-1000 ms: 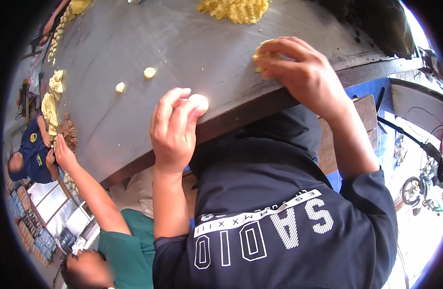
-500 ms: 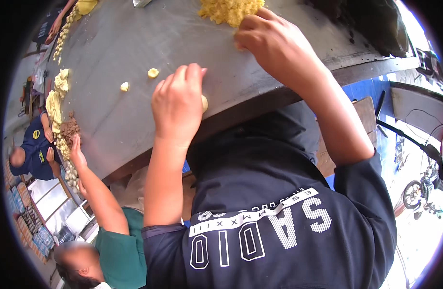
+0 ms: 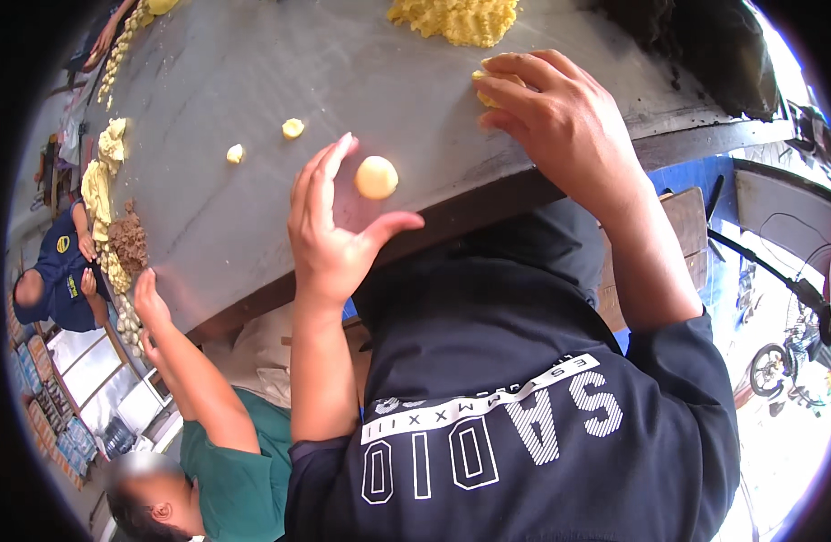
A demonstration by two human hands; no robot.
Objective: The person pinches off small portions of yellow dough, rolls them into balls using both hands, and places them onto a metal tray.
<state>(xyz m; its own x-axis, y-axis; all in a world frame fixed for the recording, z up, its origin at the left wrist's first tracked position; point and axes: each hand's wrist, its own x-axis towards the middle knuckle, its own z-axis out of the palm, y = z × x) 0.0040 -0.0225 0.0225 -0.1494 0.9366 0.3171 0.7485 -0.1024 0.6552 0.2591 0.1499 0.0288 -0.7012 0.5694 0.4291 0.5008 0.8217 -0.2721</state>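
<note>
A smooth, pale yellow dough ball rests on the grey metal table near its front edge. My left hand is open around it, thumb and fingers spread wide on either side. Farther right, my right hand has its fingers curled around a clump of crumbly yellow filling, just above the tabletop. Beyond it lies a big mound of the same yellow filling. To the left of my left hand are two small dough pieces, one rounder and one smaller.
On my left, a co-worker in a green shirt reaches over the table beside a brown crumbly heap. Pale dough lumps line the far left edge, where another person in dark blue works. A black bundle lies at the far right.
My left hand has opened and uncovered the dough ball. My right hand has drawn back from the yellow mound toward me, with a clump in its fingers.
</note>
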